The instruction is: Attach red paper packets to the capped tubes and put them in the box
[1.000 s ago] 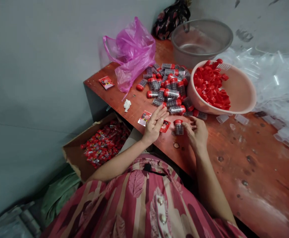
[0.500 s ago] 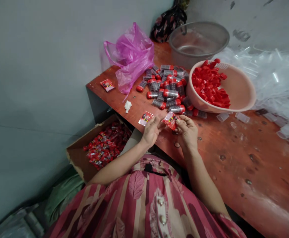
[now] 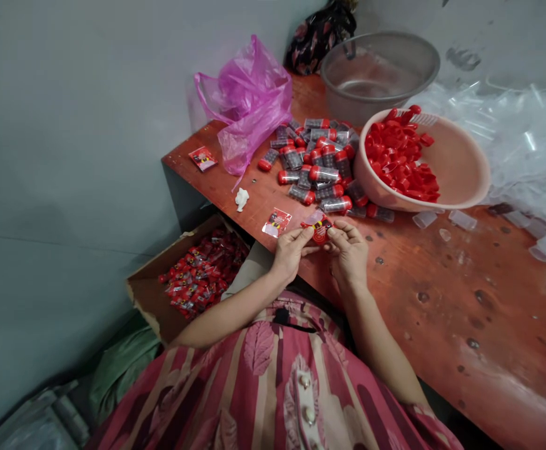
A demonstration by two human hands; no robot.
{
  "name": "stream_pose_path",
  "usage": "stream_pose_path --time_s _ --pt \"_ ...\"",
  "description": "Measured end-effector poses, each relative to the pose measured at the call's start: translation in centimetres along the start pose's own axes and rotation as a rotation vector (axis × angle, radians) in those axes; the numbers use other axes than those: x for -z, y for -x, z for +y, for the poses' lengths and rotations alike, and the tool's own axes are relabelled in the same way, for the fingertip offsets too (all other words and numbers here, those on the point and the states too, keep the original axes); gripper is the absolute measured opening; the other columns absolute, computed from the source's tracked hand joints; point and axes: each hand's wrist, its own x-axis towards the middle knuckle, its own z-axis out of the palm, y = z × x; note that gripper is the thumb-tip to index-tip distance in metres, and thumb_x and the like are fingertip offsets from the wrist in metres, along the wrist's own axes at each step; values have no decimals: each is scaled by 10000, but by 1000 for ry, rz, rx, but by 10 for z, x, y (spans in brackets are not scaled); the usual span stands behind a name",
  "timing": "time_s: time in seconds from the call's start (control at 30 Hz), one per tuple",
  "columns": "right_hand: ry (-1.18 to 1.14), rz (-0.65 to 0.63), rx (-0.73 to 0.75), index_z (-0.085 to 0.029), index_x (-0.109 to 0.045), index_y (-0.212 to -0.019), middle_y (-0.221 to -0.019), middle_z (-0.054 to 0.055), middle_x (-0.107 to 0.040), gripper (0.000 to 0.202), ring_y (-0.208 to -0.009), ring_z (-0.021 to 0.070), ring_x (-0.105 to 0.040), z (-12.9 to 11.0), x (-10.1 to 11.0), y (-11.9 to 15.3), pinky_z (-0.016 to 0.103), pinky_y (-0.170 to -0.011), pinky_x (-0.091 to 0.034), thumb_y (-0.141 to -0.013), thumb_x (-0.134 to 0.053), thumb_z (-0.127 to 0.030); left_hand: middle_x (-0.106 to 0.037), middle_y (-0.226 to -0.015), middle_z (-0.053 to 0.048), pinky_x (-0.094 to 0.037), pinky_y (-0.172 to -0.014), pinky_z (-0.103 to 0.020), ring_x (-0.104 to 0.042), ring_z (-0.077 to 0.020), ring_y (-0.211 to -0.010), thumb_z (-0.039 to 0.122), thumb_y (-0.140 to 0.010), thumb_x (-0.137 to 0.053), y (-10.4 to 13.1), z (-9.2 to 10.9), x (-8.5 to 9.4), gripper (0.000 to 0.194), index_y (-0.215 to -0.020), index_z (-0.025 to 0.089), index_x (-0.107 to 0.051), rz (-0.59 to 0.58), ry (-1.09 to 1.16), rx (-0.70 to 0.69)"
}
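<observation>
A small red printed label (image 3: 319, 230) is stretched between my two hands above the table's near edge. My left hand (image 3: 291, 253) pinches its left side. On the other side, my right hand (image 3: 350, 250) grips the label between thumb and fingers. Another red printed label (image 3: 277, 223) lies flat on the table just beyond my left hand. Behind my hands is a heap of clear tubes with red caps (image 3: 324, 174), filled with dark contents. A crumpled white scrap (image 3: 241, 199) rests to the left.
A pink basin (image 3: 470, 181) holds loose red caps (image 3: 399, 156); behind it stands a grey basin (image 3: 380, 103). Clear empty tubes (image 3: 521, 144) are piled right. A purple plastic bag (image 3: 258, 100) and a stack of labels (image 3: 202, 159) sit left. Below is a cardboard box (image 3: 148, 294) of red-capped tubes.
My left hand has closed from an open pose onto the label's left edge. My right hand still holds the label, which has turned and come slightly left.
</observation>
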Motion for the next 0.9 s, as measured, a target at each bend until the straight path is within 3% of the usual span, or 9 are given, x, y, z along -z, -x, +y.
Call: stream_pose_path --time_s 0.17,0.27,0.37,0.5,0.57,0.67,0.73,0.83,0.9 --pt "195 -89 121 -220 -595 -899 -705 -44 -609 248 -544 92 -557 -10 12 -9 212 -501 -476 -692 -713 -288 -679 -803 -46 -568 -665 -301 -642 -136 -705 441 -708 -691 0 8 7 314 -771 136 -646 -9 -29 9" --pt "597 -395 356 -234 -619 -963 -871 6 -662 209 -753 150 -620 -38 23 -23 271 -665 -502 -764 -648 -294 -695 -954 -103 -553 -698 -308 -661 -173 -796 538 -728 -629 -7 23 16 459 -960 142 -655 -49 -121 -41" --pt "1065 -789 496 -235 -625 -1040 -896 27 -686 232 -800 178 -634 -69 24 -38 302 -726 -480 -814 -575 -235 -686 -1052 -106 -523 -771 -307 -650 -199 -906 485 -682 -696 -16 37 20 530 -1093 157 -635 -211 -398 -74" --pt "1291 -969 639 -217 -624 -1044 -816 34 -699 253 -798 199 -632 -85 10 -46 305 -726 -468 -798 -571 -194 -711 -812 -44 -495 -700 -264 -638 -159 -743 401 -692 -701 -22 41 18 352 -931 142 -701 -467 -769 -23" --pt "1237 -926 634 -215 -625 -1028 -849 36 -699 230 -814 194 -635 -80 6 -45 302 -737 -471 -802 -585 -210 -681 -699 -26 -486 -630 -244 -611 -132 -646 405 -721 -665 -23 37 17 294 -808 127 -704 -433 -764 21" --pt "973 -619 558 -219 -618 -1010 -948 39 -685 229 -836 183 -637 -62 8 -38 303 -745 -490 -794 -631 -295 -650 -674 -11 -505 -609 -248 -603 -118 -614 436 -675 -693 -19 32 14 323 -770 128 -681 -232 -531 91" --pt "735 -473 389 -224 -602 -1015 -944 33 -678 297 -828 179 -640 -49 12 -33 300 -712 -510 -757 -674 -353 -650 -721 -11 -522 -628 -262 -613 -115 -637 449 -627 -729 -15 30 11 359 -798 138 -676 -128 -352 132" --pt "443 -425 94 -226 -583 -984 -782 -11 -661 363 -698 147 -636 -35 18 -27 267 -616 -516 -685 -736 -364 -643 -741 -16 -527 -661 -277 -621 -119 -671 438 -591 -762 -8 29 6 365 -780 138 -677 -118 -216 179" --pt "353 -422 0 -225 -575 -960 -691 -41 -634 383 -604 119 -609 -33 19 -25 242 -569 -501 -648 -766 -337 -624 -692 -6 -510 -647 -261 -604 -110 -647 429 -615 -752 -7 30 5 329 -739 132 -681 -155 -232 177"
